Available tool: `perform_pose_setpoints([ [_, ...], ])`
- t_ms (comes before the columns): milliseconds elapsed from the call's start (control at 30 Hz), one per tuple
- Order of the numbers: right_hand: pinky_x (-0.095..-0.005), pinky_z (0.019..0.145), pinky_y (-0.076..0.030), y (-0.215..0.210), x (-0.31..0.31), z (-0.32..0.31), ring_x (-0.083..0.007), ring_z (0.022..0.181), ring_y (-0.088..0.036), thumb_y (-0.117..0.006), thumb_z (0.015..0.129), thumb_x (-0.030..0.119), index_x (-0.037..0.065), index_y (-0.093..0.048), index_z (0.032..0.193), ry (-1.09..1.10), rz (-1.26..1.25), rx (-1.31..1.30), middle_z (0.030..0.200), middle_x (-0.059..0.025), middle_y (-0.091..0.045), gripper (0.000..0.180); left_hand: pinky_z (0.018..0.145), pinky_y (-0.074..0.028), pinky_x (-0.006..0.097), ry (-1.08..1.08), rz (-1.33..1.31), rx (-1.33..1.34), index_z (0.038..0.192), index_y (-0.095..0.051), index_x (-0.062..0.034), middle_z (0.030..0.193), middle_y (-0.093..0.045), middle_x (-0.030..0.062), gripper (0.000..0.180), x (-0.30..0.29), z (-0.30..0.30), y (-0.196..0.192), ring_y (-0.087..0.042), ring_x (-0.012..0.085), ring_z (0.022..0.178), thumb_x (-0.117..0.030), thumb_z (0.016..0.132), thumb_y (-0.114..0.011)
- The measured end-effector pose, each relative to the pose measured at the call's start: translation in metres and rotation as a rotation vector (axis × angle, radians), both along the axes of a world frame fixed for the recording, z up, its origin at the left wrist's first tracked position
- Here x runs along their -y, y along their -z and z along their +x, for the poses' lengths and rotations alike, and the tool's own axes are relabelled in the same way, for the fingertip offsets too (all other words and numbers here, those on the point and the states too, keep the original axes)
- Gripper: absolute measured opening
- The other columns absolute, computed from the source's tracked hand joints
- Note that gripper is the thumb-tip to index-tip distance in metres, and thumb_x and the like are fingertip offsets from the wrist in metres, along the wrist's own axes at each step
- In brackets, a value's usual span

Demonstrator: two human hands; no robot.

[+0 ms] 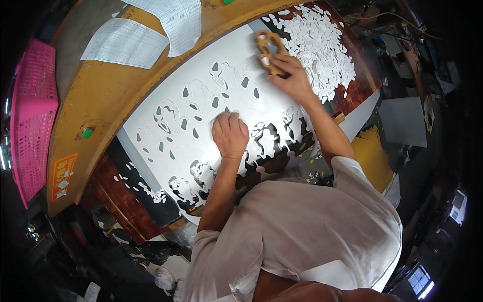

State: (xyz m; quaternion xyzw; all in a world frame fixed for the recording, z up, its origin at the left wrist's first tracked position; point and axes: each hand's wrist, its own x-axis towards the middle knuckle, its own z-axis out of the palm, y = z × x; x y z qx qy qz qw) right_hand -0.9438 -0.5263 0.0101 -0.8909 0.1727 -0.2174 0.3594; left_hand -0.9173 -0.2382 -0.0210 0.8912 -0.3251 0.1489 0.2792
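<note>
Beige shirt [317, 216] nearest; we see left hand [230, 135], grip unclear, likely steadying white sheet [196, 153]; right hand [293, 78] grips tan frame [262, 49].

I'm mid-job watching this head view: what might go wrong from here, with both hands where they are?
The right hand grips the yellow-brown frame beside the heaped white pieces, so a bump could scatter some onto the white sheet.
The left hand rests among cut-outs, where pressing or dragging might crease or tear the sheet.
The sheet's ragged near edge lies close to the shirt and might snag.
</note>
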Motion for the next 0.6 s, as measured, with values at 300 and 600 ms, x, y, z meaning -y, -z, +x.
perform_pose_setpoints([
  [300, -0.0678, 0.113, -0.049, -0.046, 0.099, -0.112, -0.0615, 0.142, -0.045, -0.076, 0.095, 0.043, 0.004, -0.056, 0.148, 0.2, 1.916, 0.948, 0.157, -0.0285, -0.051, 0.068, 0.106, -0.05, 0.052, 0.256, -0.142, -0.179, 0.126, -0.067, -0.0002, 0.133, -0.064, 0.0209, 0.038, 0.044, 0.03, -0.026, -0.059, 0.0437, 0.127, -0.016, 0.092, -0.072],
  [600, -0.0768, 0.119, -0.04, -0.048, 0.111, -0.135, -0.0642, 0.148, -0.035, -0.072, 0.101, 0.038, -0.001, -0.046, 0.155, 0.535, 1.83, 0.799, 0.164, -0.0357, -0.038, 0.072, 0.129, -0.025, 0.065, 0.204, 0.127, -0.469, 0.15, -0.051, 0.0114, 0.161, -0.037, 0.0448, 0.077, 0.215, 0.005, -0.029, -0.029, 0.0595, 0.156, -0.036, 0.094, -0.075],
])
